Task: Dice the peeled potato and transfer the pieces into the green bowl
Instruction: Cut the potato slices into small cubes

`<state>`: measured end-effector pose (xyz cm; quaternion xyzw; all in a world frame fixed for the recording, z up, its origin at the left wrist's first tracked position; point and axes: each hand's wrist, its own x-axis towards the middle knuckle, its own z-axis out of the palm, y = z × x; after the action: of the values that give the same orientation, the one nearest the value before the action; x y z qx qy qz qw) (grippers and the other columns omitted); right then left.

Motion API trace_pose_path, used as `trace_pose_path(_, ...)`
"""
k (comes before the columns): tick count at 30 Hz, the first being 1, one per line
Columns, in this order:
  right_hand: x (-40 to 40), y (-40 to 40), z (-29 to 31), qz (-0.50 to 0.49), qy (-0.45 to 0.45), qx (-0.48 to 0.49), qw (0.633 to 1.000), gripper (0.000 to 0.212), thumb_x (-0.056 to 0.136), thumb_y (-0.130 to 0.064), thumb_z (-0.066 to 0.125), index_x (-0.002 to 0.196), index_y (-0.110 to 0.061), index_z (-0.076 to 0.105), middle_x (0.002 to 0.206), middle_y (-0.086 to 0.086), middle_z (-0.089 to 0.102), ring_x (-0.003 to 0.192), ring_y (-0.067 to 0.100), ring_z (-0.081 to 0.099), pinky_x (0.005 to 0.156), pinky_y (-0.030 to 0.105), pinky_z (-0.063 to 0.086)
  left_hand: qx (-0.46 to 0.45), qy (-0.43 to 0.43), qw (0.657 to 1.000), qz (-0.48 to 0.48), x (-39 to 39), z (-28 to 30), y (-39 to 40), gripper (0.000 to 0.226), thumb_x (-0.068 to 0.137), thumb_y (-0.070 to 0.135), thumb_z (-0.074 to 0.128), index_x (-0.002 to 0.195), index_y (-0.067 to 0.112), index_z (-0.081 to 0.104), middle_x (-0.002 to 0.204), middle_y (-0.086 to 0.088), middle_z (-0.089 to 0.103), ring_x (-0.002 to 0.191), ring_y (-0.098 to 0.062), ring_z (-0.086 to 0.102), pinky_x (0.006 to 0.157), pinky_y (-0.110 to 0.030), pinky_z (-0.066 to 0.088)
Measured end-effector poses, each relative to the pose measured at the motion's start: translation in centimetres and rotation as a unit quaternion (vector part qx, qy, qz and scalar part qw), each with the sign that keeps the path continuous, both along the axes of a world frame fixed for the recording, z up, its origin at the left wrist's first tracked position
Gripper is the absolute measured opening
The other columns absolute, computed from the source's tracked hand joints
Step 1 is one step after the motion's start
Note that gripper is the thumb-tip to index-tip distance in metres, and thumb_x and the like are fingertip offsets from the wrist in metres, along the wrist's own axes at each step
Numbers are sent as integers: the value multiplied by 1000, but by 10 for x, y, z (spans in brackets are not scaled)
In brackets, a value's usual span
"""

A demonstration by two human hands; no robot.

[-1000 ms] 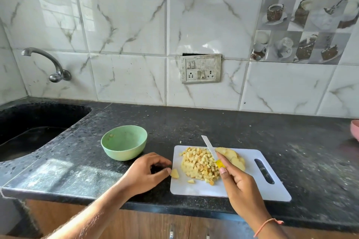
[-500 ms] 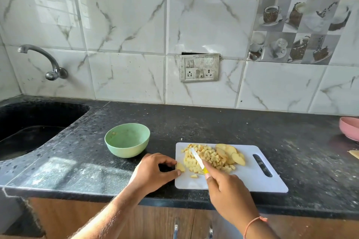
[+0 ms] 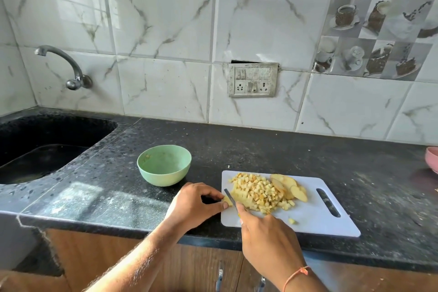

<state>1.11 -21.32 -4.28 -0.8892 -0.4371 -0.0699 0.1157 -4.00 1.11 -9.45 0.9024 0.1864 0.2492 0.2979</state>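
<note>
A white cutting board (image 3: 315, 220) lies on the black counter and carries a heap of diced potato (image 3: 257, 191). A few uncut potato slices (image 3: 290, 186) lean at the heap's right side. My right hand (image 3: 265, 234) grips a knife (image 3: 230, 198) by its yellow handle, with the blade angled down at the board's left edge. My left hand (image 3: 193, 205) pinches a small potato piece (image 3: 227, 201) against the board right beside the blade. The green bowl (image 3: 164, 165) stands on the counter left of the board, and I see only a few crumbs inside it.
A dark sink (image 3: 45, 147) with a tap (image 3: 64, 66) fills the left side. A pink bowl (image 3: 431, 159) sits at the right edge of the counter. One loose potato cube (image 3: 292, 221) lies near the board's front. The counter edge runs just below my hands.
My right hand has swung the knife from the right of the diced heap over to the board's left edge, beside the piece under my left fingers. The camera has shifted slightly.
</note>
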Motion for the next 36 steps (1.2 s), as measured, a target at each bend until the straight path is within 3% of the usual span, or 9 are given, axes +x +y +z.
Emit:
trace_pose_path(4,-4,3,2,8,-12,-30,999,59,105,-29,33,163,-34,21,93,2,71,79,21,66,59,32,42,-20,-2,1000,-8,0,3,-2,27,76,62,86,95,44,83,89,30,72,94,13,62,72,-6,42)
trace_pose_path(9,-6,11,4,9,-12,-51,999,63,103,-24,36,164,-31,20,99,6,71,90,25,67,63,33,41,-56,12,998,-12,2,3,0,26,74,61,88,93,45,82,90,34,72,88,10,67,73,-17,51)
trace_pose_path(14,-5,18,5,3,-25,-83,996,66,101,-17,36,164,-27,20,102,7,70,91,28,67,70,37,50,-72,19,997,-13,4,3,1,24,73,59,89,92,44,82,90,34,72,85,10,66,70,-15,48)
trace_pose_path(20,-7,25,5,4,-14,-118,993,73,97,-9,39,165,-23,16,111,11,68,100,30,65,76,38,51,-85,26,996,-8,5,3,2,23,73,58,91,90,47,83,89,34,72,83,9,67,73,-20,53)
trace_pose_path(24,-12,11,5,20,-1,-125,992,71,99,-10,36,165,-23,13,109,14,67,95,33,63,67,37,38,-85,28,996,0,3,5,-2,21,73,58,90,90,48,82,89,35,71,83,10,66,70,-16,48)
trace_pose_path(27,-19,-2,6,18,28,-135,990,73,100,-11,37,165,-27,8,102,13,66,86,32,60,68,35,39,-87,28,996,2,2,6,-3,22,74,58,90,91,48,83,89,34,72,83,10,66,70,-15,49)
trace_pose_path(31,-22,-20,11,16,55,-156,986,75,103,-19,39,164,-36,-2,110,13,67,103,31,66,74,34,39,-89,31,996,-2,3,5,-2,24,73,60,89,92,47,83,91,34,72,85,9,67,74,-20,54)
trace_pose_path(33,-17,-27,9,14,37,-145,989,72,104,-21,38,163,-37,0,102,12,67,95,32,66,71,34,40,-88,34,996,0,2,6,-2,24,74,60,89,93,48,82,92,35,72,85,8,67,75,-22,56)
trace_pose_path(36,-1,-32,3,8,5,-95,995,67,105,-21,35,164,-36,6,76,2,54,64,21,54,54,32,40,-85,37,996,-5,1,6,-4,24,75,59,89,95,47,82,92,34,73,86,8,67,74,-20,54)
